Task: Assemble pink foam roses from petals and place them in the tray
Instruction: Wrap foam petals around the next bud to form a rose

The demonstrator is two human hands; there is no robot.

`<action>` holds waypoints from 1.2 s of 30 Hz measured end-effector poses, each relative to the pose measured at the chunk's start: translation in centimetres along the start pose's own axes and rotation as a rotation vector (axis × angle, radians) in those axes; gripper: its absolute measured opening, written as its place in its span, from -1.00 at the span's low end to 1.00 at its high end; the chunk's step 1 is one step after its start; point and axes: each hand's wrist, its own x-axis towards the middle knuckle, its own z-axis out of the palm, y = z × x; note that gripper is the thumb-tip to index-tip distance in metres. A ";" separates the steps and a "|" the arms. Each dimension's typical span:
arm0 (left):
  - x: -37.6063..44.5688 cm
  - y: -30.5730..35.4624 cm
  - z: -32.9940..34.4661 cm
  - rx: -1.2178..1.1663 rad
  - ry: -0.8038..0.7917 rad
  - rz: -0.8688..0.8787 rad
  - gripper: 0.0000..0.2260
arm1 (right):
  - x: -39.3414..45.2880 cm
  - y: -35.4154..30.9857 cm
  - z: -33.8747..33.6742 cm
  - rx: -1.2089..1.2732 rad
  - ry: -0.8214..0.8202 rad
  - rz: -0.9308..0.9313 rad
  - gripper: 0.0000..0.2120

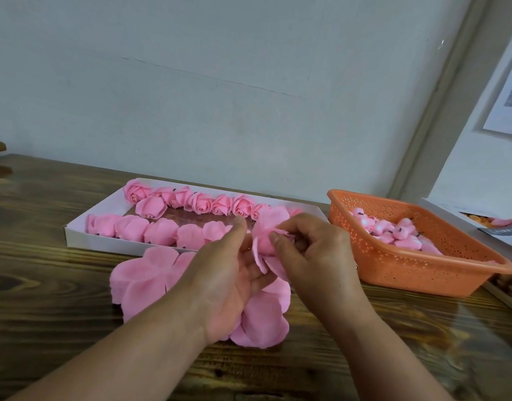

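- Two hands meet over the worktop (pixel 61 328), both working one pink petal piece (pixel 267 241) held just in front of the tray (pixel 78 227).
- Left hand (pixel 228 273) lies palm up under the piece, its fingers loosely curled round the lower edge.
- Right hand (pixel 312 247) pinches the top of the piece between thumb and fingers (pixel 278 237).
- More flat petals (pixel 139 276) lie stacked on the worktop beneath the hands.
- Finished roses (pixel 202 202) fill the tray in two rows.
- Right of the hands, an orange basket (pixel 408 264) holds small pink buds (pixel 402 233).
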 end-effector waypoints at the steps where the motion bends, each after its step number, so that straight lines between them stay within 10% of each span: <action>1: -0.1 -0.1 0.0 0.029 -0.005 0.013 -0.49 | 0.0 -0.1 0.0 -0.005 -0.010 0.005 -0.92; 13: -0.3 0.7 -0.2 0.091 -0.003 -0.030 -0.86 | 0.1 -0.4 -0.8 0.016 -0.116 -0.030 -0.91; 30: -0.3 0.9 -0.6 -0.017 0.053 -0.120 -0.87 | 0.1 -0.3 -1.1 0.091 -0.180 -0.018 -0.85; 36: -0.1 0.6 -0.6 0.051 0.056 -0.120 -0.80 | 0.4 0.2 -1.4 0.087 -0.240 0.044 -0.54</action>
